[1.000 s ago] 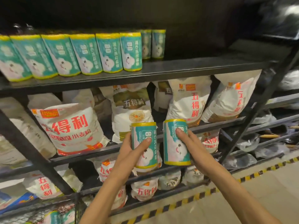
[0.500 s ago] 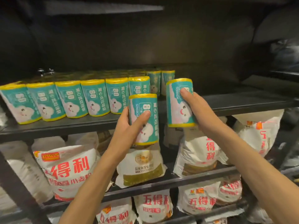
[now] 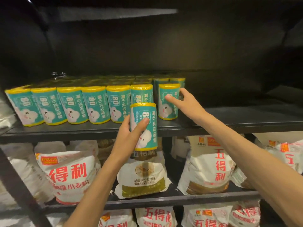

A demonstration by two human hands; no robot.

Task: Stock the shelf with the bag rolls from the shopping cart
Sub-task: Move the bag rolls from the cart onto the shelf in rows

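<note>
The right hand (image 3: 183,102) pinches 1 upright roll (image 3: 168,102) standing at the row's right end on the shelf (image 3: 237,122). The left hand (image 3: 129,136) grips a second roll (image 3: 145,128), upright, below and in front of the shelf edge, its open slot up and right.

Right hand (image 3: 185,102) went from holding its bag roll (image 3: 168,101) in the air in front of the shelves to setting it upright on the top shelf (image 3: 229,118), just right of the front row of rolls (image 3: 78,104); thumb and fingers now loosely round it. Left hand (image 3: 131,133) raised its own roll (image 3: 144,126) from flour-bag level up to the shelf's front edge, not yet on it. Camera tilted upward.
</note>
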